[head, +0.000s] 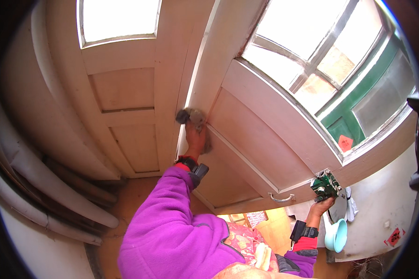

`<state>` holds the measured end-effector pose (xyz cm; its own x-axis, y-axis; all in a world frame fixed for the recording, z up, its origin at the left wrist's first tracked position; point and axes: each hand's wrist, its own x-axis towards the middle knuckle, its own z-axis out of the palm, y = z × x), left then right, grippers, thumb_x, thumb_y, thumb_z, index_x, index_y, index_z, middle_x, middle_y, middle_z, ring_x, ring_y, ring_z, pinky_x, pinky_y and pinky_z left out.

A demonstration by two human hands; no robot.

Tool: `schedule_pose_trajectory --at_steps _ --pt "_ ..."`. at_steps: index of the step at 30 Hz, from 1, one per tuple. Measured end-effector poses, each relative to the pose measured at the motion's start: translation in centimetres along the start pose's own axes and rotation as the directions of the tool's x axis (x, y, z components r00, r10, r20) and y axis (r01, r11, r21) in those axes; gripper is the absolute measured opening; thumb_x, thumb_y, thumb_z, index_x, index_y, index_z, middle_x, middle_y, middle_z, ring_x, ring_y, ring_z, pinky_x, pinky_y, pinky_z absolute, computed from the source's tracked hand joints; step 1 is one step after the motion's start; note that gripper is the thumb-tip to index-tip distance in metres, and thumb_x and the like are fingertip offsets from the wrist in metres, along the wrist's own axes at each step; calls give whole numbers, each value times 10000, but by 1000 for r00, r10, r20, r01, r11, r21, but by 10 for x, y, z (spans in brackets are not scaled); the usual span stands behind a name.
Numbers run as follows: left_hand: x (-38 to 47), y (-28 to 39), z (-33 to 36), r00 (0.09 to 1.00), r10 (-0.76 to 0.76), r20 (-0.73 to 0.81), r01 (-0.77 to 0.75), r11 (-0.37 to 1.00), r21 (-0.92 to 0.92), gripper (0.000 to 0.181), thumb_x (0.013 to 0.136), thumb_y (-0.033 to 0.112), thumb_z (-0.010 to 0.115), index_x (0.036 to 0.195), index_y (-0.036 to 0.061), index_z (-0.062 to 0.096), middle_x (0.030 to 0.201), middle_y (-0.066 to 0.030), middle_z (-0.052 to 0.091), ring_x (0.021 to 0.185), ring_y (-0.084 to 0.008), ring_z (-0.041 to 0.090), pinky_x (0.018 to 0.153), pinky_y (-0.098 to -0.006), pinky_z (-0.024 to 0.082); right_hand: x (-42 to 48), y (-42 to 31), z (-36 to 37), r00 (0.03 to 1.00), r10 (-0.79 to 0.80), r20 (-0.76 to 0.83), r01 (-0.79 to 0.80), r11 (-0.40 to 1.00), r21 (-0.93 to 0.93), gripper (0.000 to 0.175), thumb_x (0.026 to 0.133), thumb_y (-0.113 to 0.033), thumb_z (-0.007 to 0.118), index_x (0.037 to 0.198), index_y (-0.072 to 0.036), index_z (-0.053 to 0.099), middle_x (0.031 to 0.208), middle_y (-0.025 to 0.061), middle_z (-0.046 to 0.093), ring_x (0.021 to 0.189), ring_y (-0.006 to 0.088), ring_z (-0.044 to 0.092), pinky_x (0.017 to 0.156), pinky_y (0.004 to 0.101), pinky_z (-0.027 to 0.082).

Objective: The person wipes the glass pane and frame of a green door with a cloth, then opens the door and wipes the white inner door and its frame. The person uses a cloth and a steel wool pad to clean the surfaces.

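Note:
My left hand (195, 139) holds a bunched grey-brown cloth (196, 117) against the inner edge stile of a cream-painted wooden door (251, 132), beside the bright gap. Part of the cloth hangs past my wrist, and the fingers are partly hidden by it. At the door's other edge, my right hand (322, 206) is at the underside of a green metal rim lock (325, 185); whether the fingers grip it is unclear. A curved metal pull handle (281, 198) is fixed to the door between my hands, nearer the right one.
Another panelled door (125, 90) stands left of the gap. Long rolled sheets (66, 195) lean at the left wall. A light blue plastic ladle (336, 235) hangs near my right forearm. A patterned woven stool seat (256, 218) shows below the door.

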<state>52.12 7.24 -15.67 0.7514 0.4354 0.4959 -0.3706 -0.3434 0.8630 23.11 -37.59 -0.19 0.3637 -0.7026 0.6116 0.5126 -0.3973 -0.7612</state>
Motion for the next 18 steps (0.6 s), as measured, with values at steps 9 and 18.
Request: schedule_pose_trajectory --at_steps 9,18 --pt "-113 -60 -15 753 -490 440 511 856 77 415 895 341 622 1058 -41 639 912 -219 685 846 -330 671 753 -432 508 8 15 -11 1000 -26 -1 26 994 -108 509 923 -419 473 1085 33 639 1050 111 652 909 216 622 806 353 505" --pt "-146 -6 -87 517 -665 539 839 272 -471 400 947 369 583 1105 4 622 943 -124 689 807 -250 671 713 -392 546 -111 75 -77 849 512 132 -480 851 -216 197 954 -221 544 861 -48 531 651 21 538 513 139 539 422 318 439"
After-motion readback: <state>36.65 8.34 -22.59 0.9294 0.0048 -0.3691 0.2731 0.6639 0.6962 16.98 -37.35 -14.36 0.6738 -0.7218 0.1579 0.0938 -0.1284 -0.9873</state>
